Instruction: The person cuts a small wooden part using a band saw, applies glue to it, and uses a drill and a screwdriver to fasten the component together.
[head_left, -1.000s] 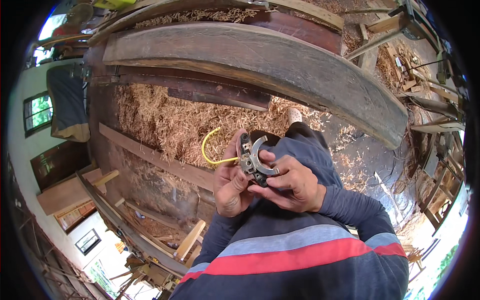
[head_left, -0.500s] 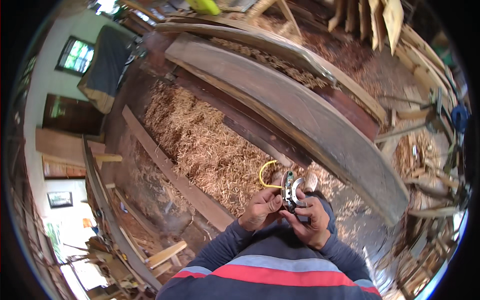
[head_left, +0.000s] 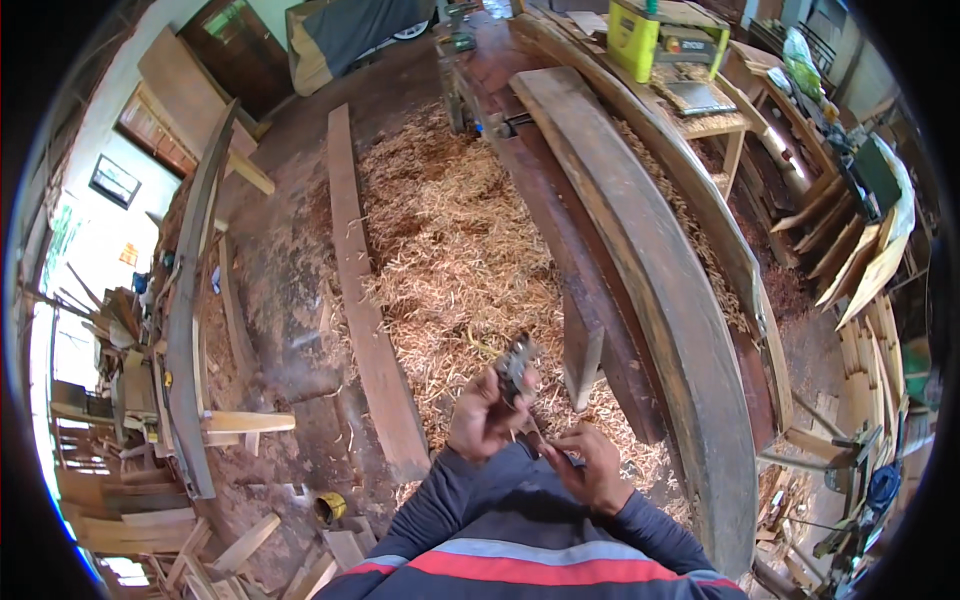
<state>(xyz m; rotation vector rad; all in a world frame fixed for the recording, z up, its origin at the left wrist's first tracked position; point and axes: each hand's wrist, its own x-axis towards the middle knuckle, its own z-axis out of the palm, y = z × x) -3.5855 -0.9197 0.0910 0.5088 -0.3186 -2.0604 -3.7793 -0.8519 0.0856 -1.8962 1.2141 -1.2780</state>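
Over wood shavings, gripping yellow-wired metal fitting in left hand, beyond half-curled right hand; cannot tell its contents.

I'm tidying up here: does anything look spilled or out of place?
Yes: wood shavings lie thickly across the floor beside the long flat plank, a few lying on it. The floor on its left has far fewer, so they look spilled, though perhaps normal for woodworking.

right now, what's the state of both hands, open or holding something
Left hand: closed, holding the small metal part.
Right hand: partly curled; whether it holds anything cannot be told.
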